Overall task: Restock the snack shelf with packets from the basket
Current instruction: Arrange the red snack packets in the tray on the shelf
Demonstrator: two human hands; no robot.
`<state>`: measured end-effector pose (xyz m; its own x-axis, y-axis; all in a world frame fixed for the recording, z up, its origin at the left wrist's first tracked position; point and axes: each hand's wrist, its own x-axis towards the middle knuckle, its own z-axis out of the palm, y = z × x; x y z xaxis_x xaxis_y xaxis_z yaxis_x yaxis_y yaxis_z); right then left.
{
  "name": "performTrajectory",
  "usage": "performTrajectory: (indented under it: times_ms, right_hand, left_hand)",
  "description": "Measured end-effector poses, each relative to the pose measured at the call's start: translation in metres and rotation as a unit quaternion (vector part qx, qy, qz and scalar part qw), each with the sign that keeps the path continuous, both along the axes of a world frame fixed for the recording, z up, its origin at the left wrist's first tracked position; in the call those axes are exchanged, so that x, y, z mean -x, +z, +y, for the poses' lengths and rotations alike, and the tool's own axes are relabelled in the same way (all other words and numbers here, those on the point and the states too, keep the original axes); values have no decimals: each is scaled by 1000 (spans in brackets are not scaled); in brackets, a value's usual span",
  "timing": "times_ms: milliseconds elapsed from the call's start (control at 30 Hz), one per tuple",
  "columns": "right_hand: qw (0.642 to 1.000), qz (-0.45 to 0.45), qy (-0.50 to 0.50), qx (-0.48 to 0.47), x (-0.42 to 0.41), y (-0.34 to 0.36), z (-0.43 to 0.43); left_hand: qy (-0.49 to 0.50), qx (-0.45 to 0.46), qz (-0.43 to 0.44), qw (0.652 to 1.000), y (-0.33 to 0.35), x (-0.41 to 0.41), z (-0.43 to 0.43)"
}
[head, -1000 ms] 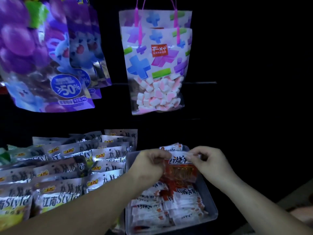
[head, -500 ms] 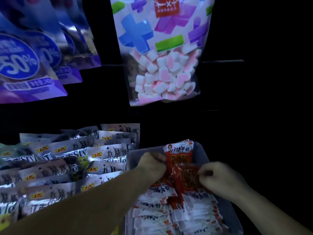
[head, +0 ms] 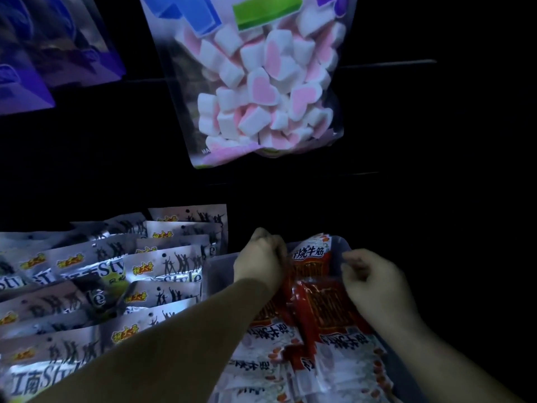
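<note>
Fingers of the left hand (head: pixel 261 264) pinch a red packet (head: pixel 313 258) standing in the tray (head: pixel 219 271). The right hand (head: pixel 374 283) curls beside it; cannot tell if it holds anything. Silver packets (head: pixel 162 269) lie left.

Left side: silver packets (head: pixel 162 274) bore "Style" in large letters, and the near-left packet (head: pixel 43 382) read "江南Style". Their small yellow-red logos were too blurred to read. At right, the upright red packet (head: pixel 311 254) showed "烧牛筋" on its white top band. On the far hanging marshmallow bag (head: pixel 261 97), only "MA" was legible at the lower left corner.
</note>
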<state>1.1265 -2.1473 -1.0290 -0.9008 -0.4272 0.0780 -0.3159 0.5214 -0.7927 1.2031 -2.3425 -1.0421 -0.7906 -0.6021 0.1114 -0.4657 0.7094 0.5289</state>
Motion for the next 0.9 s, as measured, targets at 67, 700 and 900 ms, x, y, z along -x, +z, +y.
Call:
performTrajectory:
  times_ms: [67,700,900]
  right_hand:
    - [1000,-22,-1,0,-1,0,0]
    - [965,-174,77,181,-31,97,2]
    - [968,-177,93,149,-45,109,13]
  left_hand:
    - [-18,12,-13,1000,-5,1,-5]
    - [-105,-353,199,908,115,-72,42]
    - [-64,-409,256,873,127,-99,70]
